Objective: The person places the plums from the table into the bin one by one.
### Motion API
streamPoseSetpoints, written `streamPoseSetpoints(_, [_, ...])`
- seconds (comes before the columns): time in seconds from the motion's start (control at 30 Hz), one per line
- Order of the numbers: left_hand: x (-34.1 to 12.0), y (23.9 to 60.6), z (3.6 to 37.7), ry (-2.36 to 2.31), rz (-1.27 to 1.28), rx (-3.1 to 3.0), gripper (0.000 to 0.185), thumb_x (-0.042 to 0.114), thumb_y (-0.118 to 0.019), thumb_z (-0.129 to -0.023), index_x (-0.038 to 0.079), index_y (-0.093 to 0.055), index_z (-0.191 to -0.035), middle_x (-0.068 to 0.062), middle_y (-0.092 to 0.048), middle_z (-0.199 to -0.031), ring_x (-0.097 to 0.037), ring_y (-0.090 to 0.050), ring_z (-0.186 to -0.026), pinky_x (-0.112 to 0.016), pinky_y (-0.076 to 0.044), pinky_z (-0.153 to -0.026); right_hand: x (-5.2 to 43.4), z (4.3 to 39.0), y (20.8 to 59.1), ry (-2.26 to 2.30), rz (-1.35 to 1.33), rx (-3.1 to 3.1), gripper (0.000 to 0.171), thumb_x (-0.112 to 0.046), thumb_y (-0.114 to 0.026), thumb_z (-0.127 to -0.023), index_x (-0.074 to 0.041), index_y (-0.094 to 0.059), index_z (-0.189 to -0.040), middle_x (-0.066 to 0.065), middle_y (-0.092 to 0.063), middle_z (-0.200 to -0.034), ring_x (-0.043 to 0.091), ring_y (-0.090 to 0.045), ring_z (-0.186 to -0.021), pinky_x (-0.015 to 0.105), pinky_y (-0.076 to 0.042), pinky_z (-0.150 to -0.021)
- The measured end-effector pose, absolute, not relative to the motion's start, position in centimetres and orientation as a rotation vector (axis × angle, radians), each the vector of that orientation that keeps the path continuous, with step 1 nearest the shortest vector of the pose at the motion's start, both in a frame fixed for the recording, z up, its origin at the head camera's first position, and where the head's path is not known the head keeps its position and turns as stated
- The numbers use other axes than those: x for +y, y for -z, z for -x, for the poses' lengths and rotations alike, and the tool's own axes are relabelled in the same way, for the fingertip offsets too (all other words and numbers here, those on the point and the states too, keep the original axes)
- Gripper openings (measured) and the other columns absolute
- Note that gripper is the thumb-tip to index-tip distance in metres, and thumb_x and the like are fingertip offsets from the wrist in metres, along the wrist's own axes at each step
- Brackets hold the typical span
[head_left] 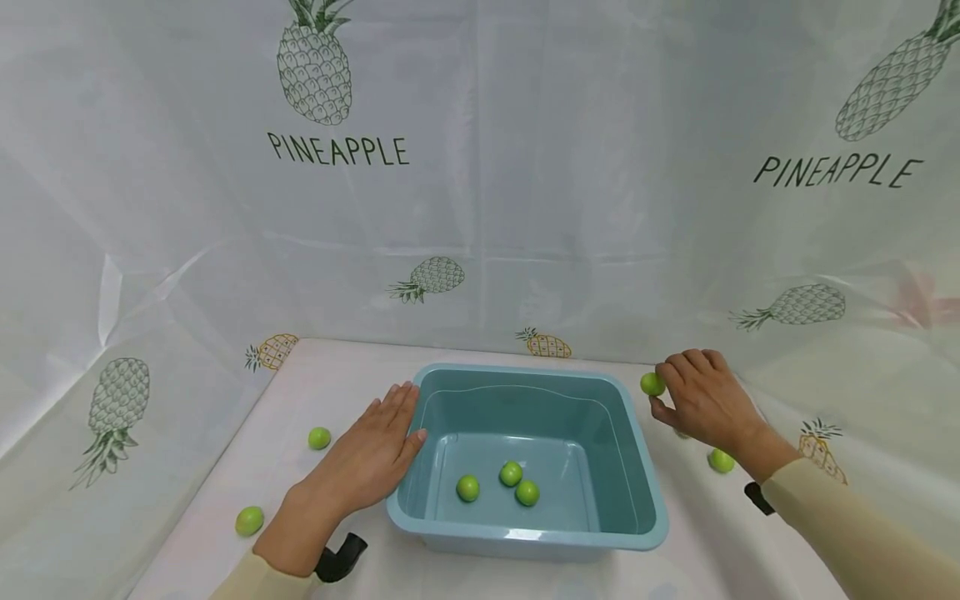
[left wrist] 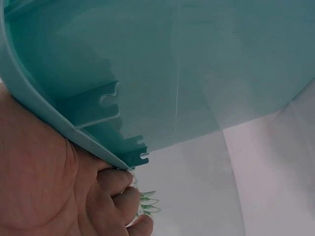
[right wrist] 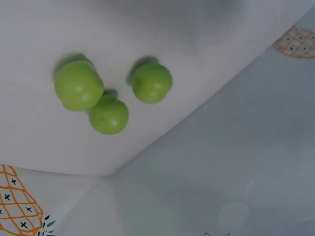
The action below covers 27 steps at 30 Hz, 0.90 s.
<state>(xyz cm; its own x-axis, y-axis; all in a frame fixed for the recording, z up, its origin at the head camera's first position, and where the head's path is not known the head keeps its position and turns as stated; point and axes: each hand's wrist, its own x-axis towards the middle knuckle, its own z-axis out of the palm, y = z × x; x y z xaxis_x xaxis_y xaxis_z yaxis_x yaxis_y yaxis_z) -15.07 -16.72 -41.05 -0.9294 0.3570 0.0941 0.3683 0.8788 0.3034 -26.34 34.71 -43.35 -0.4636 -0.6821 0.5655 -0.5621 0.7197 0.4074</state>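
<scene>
A light blue plastic basin [head_left: 528, 537] stands on the table. Inside it lie three small round green fruits [head_left: 527, 492]. My left hand [head_left: 365, 454] rests along the basin's left rim with its fingers straight; in the left wrist view, the palm and curving fingers [left wrist: 118, 196] touch the rim [left wrist: 54, 115] from outside. To the right of the basin, my right hand [head_left: 705, 396] pinches a green fruit [head_left: 652, 384] between thumb and fingers, apart from the basin. The right wrist view does not show the hand, only three green fruits [right wrist: 152, 83] on the tabletop.
Two green fruits, one nearer [head_left: 249, 521] and one farther [head_left: 319, 437], lie left of the basin. Beneath my right wrist sits another green fruit [head_left: 722, 460]. A pineapple-printed sheet [head_left: 525, 208] hangs behind and along the sides of the white tabletop [head_left: 352, 367].
</scene>
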Motion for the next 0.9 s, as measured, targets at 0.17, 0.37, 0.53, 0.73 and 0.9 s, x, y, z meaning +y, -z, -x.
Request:
streamPoseSetpoints(0.17, [-16.7, 41.1, 15.1, 0.497, 0.582, -2.997, 0.070, 0.037, -0.049, -0.112, -0.006, -0.028, -0.163, -0.024, -0.030, -0.170, -0.040, -0.025, -0.160, -0.060, -0.028, -0.128, 33.6, 26.0, 41.8, 0.151, -0.920, -2.152, 0.050, -0.047, -0.043, -0.102, 0.001, -0.059, -0.100, 0.017, -0.060, -0.094, 0.041, -0.057, -0.090, 0.056, -0.046, -0.080])
streamPoseSetpoints(0.37, [-16.7, 41.1, 15.1, 0.496, 0.584, -2.993, 0.070, 0.037, -0.049, -0.112, -0.007, -0.029, -0.163, -0.024, -0.030, -0.170, -0.040, -0.025, -0.160, -0.060, -0.028, -0.128, 31.3, 25.0, 39.9, 0.071, -0.902, -2.167, 0.052, -0.049, -0.041, -0.102, -0.001, -0.061, -0.101, 0.017, -0.063, -0.097, 0.040, -0.058, -0.094, 0.055, -0.044, -0.081])
streamPoseSetpoints(0.53, [-16.7, 41.1, 15.1, 0.496, 0.582, -2.997, 0.070, 0.037, -0.049, -0.112, -0.006, -0.028, -0.163, -0.024, -0.030, -0.170, -0.039, -0.024, -0.160, -0.060, -0.027, -0.128, 28.6, 24.1, 38.8, -0.035, -0.957, -2.163, 0.054, -0.050, -0.042, -0.103, 0.000, -0.063, -0.100, 0.016, -0.065, -0.098, 0.038, -0.057, -0.093, 0.053, -0.043, -0.080])
streamPoseSetpoints(0.73, [-16.6, 41.1, 15.1, 0.504, 0.577, -2.996, 0.070, 0.037, -0.049, -0.112, -0.006, -0.028, -0.163, -0.024, -0.030, -0.170, -0.040, -0.025, -0.160, -0.060, -0.027, -0.128, 25.8, 23.0, 38.7, -0.092, -1.096, -2.240, 0.055, -0.052, -0.037, -0.107, -0.004, -0.063, -0.104, 0.010, -0.064, -0.101, 0.030, -0.056, -0.096, 0.047, -0.042, -0.079])
streamPoseSetpoints(0.9, [-16.6, 41.2, 15.1, 0.507, 0.573, -2.994, 0.070, 0.037, -0.049, -0.112, -0.006, -0.028, -0.163, -0.023, -0.030, -0.170, -0.040, -0.025, -0.160, -0.060, -0.027, -0.128, 24.2, 22.2, 39.2, -0.141, -1.176, -2.343, 0.037, -0.044, -0.057, -0.101, -0.009, -0.064, -0.108, 0.003, -0.064, -0.101, 0.022, -0.054, -0.098, 0.042, -0.043, -0.082])
